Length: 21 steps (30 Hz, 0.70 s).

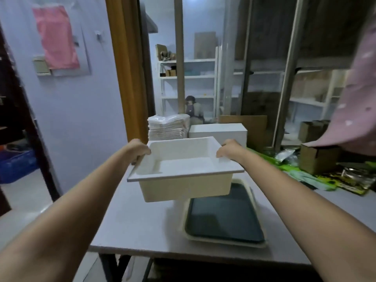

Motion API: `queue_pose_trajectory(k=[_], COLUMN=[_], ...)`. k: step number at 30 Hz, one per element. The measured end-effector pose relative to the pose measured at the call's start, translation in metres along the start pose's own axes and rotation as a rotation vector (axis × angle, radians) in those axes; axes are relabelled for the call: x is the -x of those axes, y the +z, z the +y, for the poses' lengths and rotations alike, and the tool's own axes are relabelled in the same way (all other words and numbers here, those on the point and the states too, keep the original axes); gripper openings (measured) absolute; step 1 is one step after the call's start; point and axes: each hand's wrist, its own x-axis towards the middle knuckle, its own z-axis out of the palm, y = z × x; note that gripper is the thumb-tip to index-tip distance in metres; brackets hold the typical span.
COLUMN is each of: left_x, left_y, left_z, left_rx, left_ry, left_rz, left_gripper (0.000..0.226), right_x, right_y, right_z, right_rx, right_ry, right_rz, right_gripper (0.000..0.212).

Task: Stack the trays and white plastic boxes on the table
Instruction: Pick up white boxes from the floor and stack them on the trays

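A cream-white plastic box [184,186], open side up, hangs in the air above the grey table [142,226]. My left hand [139,148] grips its left rim and my right hand [228,149] grips its right rim. Below the box lies a tray [224,218] with a cream rim and a dark inner surface; its far end is hidden by the box. At the back of the table stand a pile of thin white trays in clear wrap [167,127] and a white box [218,132].
A cardboard box [318,158], green sheets and packets [317,179] clutter the table's right side. Pink spotted cloth [358,98] hangs at the upper right. The table's left and front edges drop to the floor; a blue crate [17,164] sits at the left.
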Motion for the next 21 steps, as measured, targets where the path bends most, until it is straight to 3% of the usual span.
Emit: queue_pose_trajectory(k=[3,6,11,13,17,21], left_x=[-0.004,0.002,0.015,0.021,0.027,0.023], left_y=[0.047,0.081,0.098,0.097,0.088,0.082], left_z=[0.024,0.032,0.022,0.026,0.035,0.034], left_rx=[0.126,0.195,0.24,0.234,0.164,0.105], left_ry=[0.0,-0.05,-0.159,-0.162,-0.117,-0.118], left_rz=[-0.108,-0.245,-0.427,-0.482,-0.44,-0.423], left_gripper=[0.029,0.036,0.058,0.057,0.045,0.052], right_x=[0.0,0.013,0.018,0.015,0.007,0.009], right_y=[-0.033,-0.054,-0.059,-0.051,-0.04,-0.042], right_z=[0.043,0.071,0.096,0.098,0.099,0.089], right_rx=[-0.015,-0.032,-0.026,-0.088,-0.168,-0.104], right_ry=[0.076,0.157,0.23,0.224,0.206,0.228], right_rz=[0.045,0.068,0.1,0.116,0.13,0.098], right_gripper=[0.039,0.022,0.014,0.01,0.009,0.014])
